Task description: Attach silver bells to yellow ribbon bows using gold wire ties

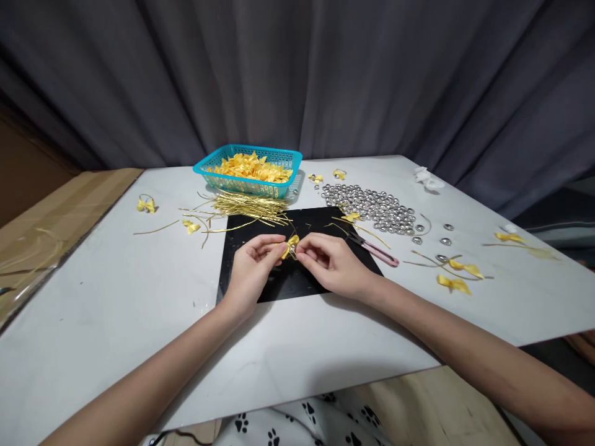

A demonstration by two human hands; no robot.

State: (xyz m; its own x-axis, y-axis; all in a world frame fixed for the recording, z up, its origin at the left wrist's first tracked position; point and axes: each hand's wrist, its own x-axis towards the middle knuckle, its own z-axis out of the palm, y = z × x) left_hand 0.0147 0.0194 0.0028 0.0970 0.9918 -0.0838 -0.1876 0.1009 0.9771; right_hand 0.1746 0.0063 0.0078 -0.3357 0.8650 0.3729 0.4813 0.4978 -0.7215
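Observation:
Between my two hands, over a black mat (297, 288), is a small yellow ribbon bow (292, 240) with a silver bell-like piece at its middle. My left hand (255, 263) pinches the bow from the left with thumb and fingers. From the other side my right hand (332, 263) is closed in a pinch at the bow's right edge, where a gold wire tie seems to be. A thin end of wire sticks up above the bow. The fingertips partly hide the bow and the wire.
Behind the mat lies a bundle of gold wire ties (251, 207), with a teal basket (211, 176) of yellow bows beyond. Silver bells (372, 207) are heaped at the back right. Pink-handled scissors (381, 254) rest on the mat's right edge. Loose bows (454, 284) lie on the white table (139, 297).

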